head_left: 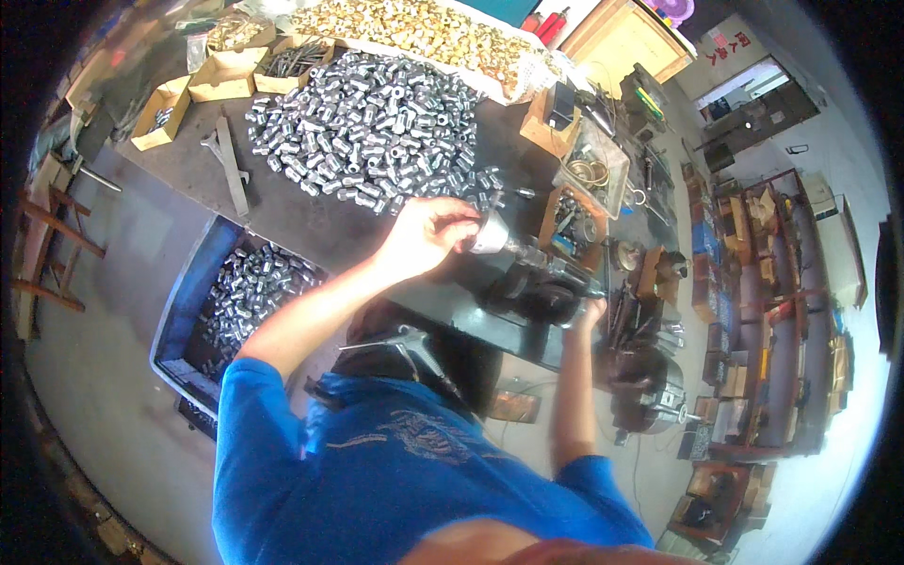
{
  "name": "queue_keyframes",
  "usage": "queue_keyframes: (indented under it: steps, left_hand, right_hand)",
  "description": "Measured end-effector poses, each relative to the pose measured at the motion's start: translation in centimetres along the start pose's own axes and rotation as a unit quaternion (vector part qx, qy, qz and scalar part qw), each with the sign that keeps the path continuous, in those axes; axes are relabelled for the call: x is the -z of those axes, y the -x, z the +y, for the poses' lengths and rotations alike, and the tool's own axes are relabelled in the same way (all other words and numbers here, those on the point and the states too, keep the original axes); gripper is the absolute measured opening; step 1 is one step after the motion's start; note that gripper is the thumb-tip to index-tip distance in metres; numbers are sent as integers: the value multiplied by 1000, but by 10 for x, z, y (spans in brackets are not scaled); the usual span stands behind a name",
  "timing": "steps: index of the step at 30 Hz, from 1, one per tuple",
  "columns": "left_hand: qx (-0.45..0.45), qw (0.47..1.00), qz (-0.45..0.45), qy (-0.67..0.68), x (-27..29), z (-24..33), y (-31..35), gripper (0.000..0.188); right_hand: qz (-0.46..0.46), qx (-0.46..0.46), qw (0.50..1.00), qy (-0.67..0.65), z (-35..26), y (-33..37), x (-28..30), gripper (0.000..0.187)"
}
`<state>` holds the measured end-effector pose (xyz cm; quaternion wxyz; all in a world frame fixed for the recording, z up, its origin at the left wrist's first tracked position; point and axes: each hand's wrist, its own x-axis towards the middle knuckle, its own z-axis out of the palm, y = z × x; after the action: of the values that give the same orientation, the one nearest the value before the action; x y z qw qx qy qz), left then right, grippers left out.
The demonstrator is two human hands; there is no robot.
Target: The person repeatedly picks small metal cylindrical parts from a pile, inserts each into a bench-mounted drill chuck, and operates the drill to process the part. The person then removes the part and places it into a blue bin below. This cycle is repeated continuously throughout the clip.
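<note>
A dark bench machine [546,287] with a silver cone-shaped chuck [492,233] stands on the bench in front of me. My left hand [431,235] is at the open face of this chuck, thumb and fingers pinched together. Whatever lies between those fingertips is too small or hidden to name. At the machine's right end, my right hand [591,313] touches it; most of its fingers are hidden behind the dark body. Just beyond my left hand spreads a large heap of shiny metal fittings [367,127].
Brass-coloured parts [424,33] lie behind the heap. Small cardboard boxes [226,75] and a flat metal bar [231,169] are at left. A blue crate [174,301] of fittings stands below the bench's left edge. A three-armed metal handle [414,348] is near my waist; shelves [800,311] stand right.
</note>
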<state>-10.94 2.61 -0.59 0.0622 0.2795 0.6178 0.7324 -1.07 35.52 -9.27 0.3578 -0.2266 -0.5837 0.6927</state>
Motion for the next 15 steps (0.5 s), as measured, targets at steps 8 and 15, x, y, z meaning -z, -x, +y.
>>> queue_keyframes:
  steps: [8,15]
  left_hand:
    - [61,996,-17,68,4,3,-7,13]
    - [73,981,-13,181,8,-1,-2,15]
  right_hand:
    - [-17,158,984,82,-55,-34,-26,17]
    - [-44,91,987,-128,-104,59,-4,23]
